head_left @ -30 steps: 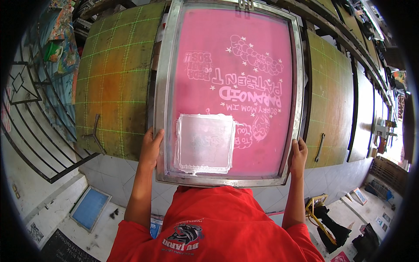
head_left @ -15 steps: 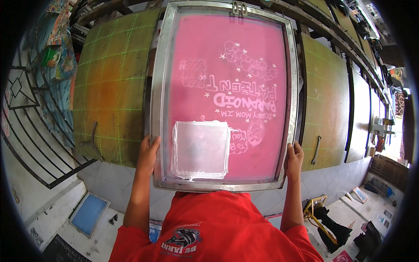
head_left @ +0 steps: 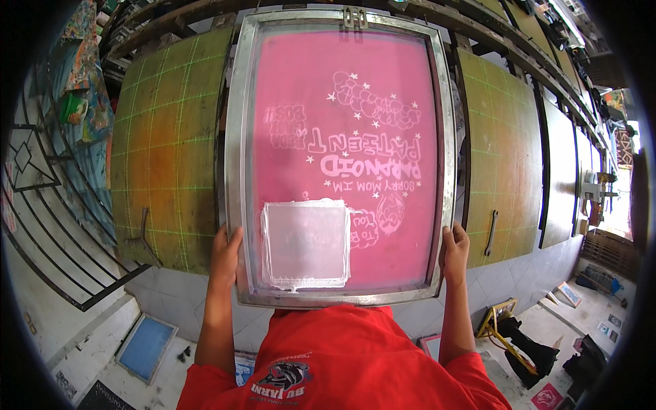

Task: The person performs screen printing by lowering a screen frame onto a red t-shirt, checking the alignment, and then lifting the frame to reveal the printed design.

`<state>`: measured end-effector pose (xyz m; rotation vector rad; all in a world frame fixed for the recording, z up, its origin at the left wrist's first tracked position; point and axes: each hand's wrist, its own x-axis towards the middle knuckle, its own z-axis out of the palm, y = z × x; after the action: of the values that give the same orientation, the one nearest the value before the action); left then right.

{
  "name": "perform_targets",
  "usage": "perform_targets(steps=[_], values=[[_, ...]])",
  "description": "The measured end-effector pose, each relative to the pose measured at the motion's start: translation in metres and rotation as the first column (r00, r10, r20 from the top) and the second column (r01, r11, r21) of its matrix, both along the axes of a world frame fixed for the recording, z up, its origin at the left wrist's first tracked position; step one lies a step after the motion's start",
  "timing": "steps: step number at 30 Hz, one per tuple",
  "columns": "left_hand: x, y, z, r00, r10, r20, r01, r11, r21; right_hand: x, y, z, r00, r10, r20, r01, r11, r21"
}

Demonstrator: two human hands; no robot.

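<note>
A large aluminium-framed screen [head_left: 234,123] with pink mesh lies in front of me, bearing pale reversed lettering, stars and drawings, and a whitish square patch [head_left: 305,243] at its lower left. A metal clip [head_left: 354,18] sits on its far edge. My left hand [head_left: 227,244] grips the frame's left side near the lower corner, fingers closed on it. My right hand [head_left: 452,242] grips the right side at a similar height, also closed on it.
Greenish gridded boards flank the screen [head_left: 167,116] [head_left: 497,123], each with a metal tool [head_left: 490,236] on it. At left are a black railing [head_left: 51,225] and draped cloths [head_left: 89,150]. A blue screen [head_left: 143,347] and yellow frame [head_left: 493,318] lie lower down.
The screen, held in both my hands, has shifted steadily downward and to the left in the view, coming nearer my body. Both hands keep their hold on the frame.
</note>
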<state>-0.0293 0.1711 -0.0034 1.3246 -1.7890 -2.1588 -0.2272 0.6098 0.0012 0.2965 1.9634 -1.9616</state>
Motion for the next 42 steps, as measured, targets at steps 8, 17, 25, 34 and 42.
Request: perform_targets(steps=[8,17,25,34,42], values=[[-0.0013,0.0026,0.0020,0.999,0.050,0.004,-0.050,0.998,0.041,0.0002,-0.0018,0.0004,1.000,-0.018,0.000,0.018,1.000,-0.012],[-0.0037,0.0047,0.0068,0.998,0.058,0.009,-0.058,0.998,0.035,0.0011,-0.0048,0.0030,0.999,-0.038,0.000,0.038,0.999,-0.013],[-0.0008,0.0025,0.0024,0.999,0.045,-0.018,-0.044,0.998,0.053,0.0006,-0.0036,0.0019,1.000,-0.025,0.009,0.026,0.998,-0.055],[0.0007,0.0015,0.0002,0.998,0.054,-0.015,-0.052,0.996,0.074,0.0004,0.0006,0.0006,1.000,0.000,0.014,0.001,1.000,-0.024],[-0.0029,0.0025,0.0050,1.000,0.025,-0.016,-0.024,0.999,0.028,0.0011,-0.0023,0.0018,1.000,-0.019,0.009,0.020,0.999,-0.028]])
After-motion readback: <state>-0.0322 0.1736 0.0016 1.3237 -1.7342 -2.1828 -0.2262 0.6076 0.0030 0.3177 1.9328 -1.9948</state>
